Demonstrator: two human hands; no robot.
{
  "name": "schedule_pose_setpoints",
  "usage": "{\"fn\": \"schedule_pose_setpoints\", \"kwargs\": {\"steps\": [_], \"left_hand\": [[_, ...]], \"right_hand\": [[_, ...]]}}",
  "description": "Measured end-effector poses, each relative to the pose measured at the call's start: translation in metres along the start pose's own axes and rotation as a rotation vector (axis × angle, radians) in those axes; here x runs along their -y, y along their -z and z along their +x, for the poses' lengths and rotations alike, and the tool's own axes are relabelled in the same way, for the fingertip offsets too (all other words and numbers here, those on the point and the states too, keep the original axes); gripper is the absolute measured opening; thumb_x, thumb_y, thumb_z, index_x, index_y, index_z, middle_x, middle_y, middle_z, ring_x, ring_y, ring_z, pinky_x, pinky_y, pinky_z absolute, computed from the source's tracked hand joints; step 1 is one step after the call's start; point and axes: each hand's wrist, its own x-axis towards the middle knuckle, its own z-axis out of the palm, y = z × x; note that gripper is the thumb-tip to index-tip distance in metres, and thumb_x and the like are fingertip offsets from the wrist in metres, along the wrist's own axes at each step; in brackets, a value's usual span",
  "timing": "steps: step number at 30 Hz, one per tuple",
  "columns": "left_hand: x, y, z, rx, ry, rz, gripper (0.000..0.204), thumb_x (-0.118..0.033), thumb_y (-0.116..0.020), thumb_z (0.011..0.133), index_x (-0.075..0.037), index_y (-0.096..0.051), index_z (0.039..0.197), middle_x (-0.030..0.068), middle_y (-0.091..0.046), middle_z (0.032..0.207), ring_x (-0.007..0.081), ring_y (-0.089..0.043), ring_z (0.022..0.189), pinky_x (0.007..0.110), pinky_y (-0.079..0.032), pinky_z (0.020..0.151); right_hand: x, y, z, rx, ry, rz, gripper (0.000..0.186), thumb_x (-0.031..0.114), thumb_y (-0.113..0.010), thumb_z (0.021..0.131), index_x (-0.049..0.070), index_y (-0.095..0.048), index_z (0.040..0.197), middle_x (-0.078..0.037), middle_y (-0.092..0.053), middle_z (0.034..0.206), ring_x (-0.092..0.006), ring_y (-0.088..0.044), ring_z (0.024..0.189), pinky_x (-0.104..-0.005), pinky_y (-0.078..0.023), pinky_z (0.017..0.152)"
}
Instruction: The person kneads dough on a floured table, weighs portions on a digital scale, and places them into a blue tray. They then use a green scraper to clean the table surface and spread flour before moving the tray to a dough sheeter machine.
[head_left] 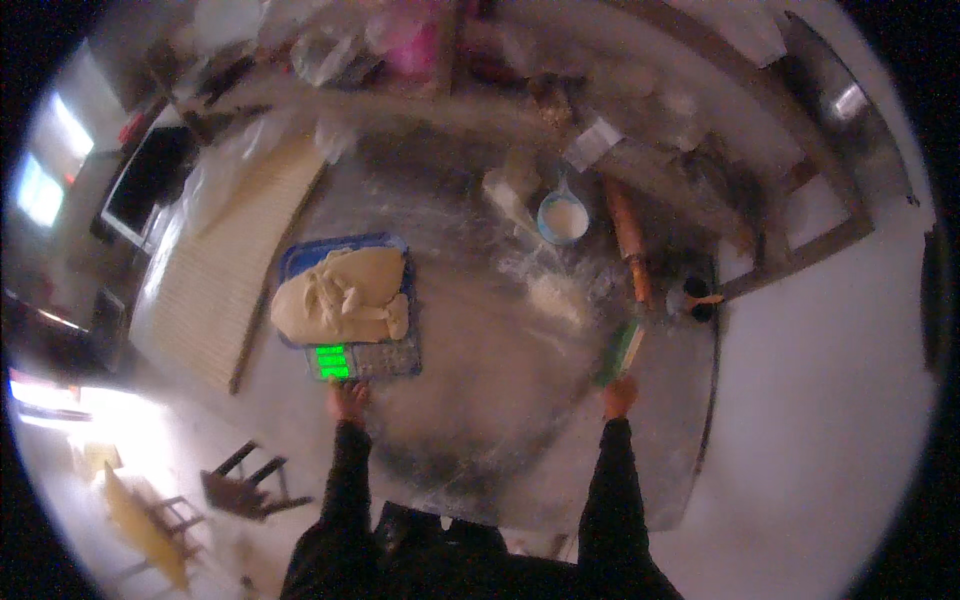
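Note:
My left hand (pixel 349 400) is at the front edge of a digital scale (pixel 388 358), fingers apart and apparently touching it. The scale has a lit green display, and its blue tray (pixel 335 244) bears a large, folded lump of pale dough (pixel 330 295). On the right of the worktop, my right hand (pixel 618 398) is closed on a green brush-like tool (pixel 625 350) with a pale strip. Beyond it lies a wooden rolling pin (pixel 627 235), beside scattered flour (pixel 555 300) and a blue cup (pixel 563 217) of white powder.
A long pale ridged board (pixel 215 280) with clear plastic lies on the worktop (pixel 470 400) at left. A dark container (pixel 700 300) stands at right. A cluttered wooden shelf (pixel 500 100) runs along the back. A dark stool (pixel 240 485) and a yellow item (pixel 140 520) are at lower left.

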Motion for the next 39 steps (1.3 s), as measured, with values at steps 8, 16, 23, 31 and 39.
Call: {"fn": "schedule_pose_setpoints", "kwargs": {"steps": [8, 16, 23, 31, 39], "left_hand": [[-0.006, 0.019, 0.027, 0.04, 0.015, 0.074, 0.053, -0.047, -0.052, 0.087, -0.006, -0.041, 0.119, 0.0106, -0.055, 0.088, 0.0212, -0.053, 0.069, 0.028, -0.046, 0.054], [0.003, 0.012, 0.013, 0.582, 0.104, 0.293, 0.049, -0.047, -0.049, 0.087, -0.01, -0.046, 0.118, 0.008, -0.058, 0.089, 0.0206, -0.054, 0.075, 0.036, -0.047, 0.062], [0.006, 0.086, -0.051, 0.671, 0.089, 0.559, 0.039, -0.037, -0.052, 0.085, -0.012, -0.051, 0.114, 0.0054, -0.058, 0.103, 0.021, -0.053, 0.093, 0.039, -0.045, 0.077], [0.013, 0.345, -0.222, 0.814, 0.266, 0.507, 0.028, -0.024, -0.06, 0.081, -0.009, -0.057, 0.105, 0.0028, -0.06, 0.106, 0.0209, -0.058, 0.096, 0.037, -0.048, 0.08], [0.147, 0.249, -0.4, 0.782, 0.076, 1.019, 0.031, -0.03, -0.053, 0.086, -0.008, -0.057, 0.108, 0.0057, -0.062, 0.102, 0.0157, -0.061, 0.08, 0.028, -0.048, 0.061]], "right_hand": [[0.093, -0.032, -0.05, 0.121, -0.21, 0.305, 0.028, 0.018, -0.062, 0.073, -0.002, -0.058, 0.092, -0.018, -0.059, 0.085, -0.0312, -0.056, 0.084, -0.0429, -0.044, 0.073], [-0.025, 0.001, -0.205, -0.279, -0.056, 0.178, 0.03, 0.027, -0.062, 0.072, 0.002, -0.056, 0.087, -0.015, -0.055, 0.093, -0.0294, -0.053, 0.081, -0.0429, -0.043, 0.069], [-0.033, 0.078, -0.337, -0.328, -0.162, 0.243, 0.021, 0.016, -0.061, 0.07, 0.001, -0.061, 0.086, -0.015, -0.062, 0.078, -0.0316, -0.06, 0.074, -0.0397, -0.047, 0.065], [-0.295, 0.167, -0.64, -0.227, -0.674, -0.041, 0.034, 0.024, -0.058, 0.074, 0.007, -0.059, 0.103, -0.011, -0.06, 0.096, -0.0301, -0.057, 0.09, -0.0436, -0.046, 0.076], [-0.234, 0.134, -0.46, 0.135, -0.312, 0.227, 0.017, 0.016, -0.061, 0.073, 0.005, -0.055, 0.084, -0.011, -0.055, 0.083, -0.0274, -0.055, 0.084, -0.0404, -0.045, 0.064]]}}
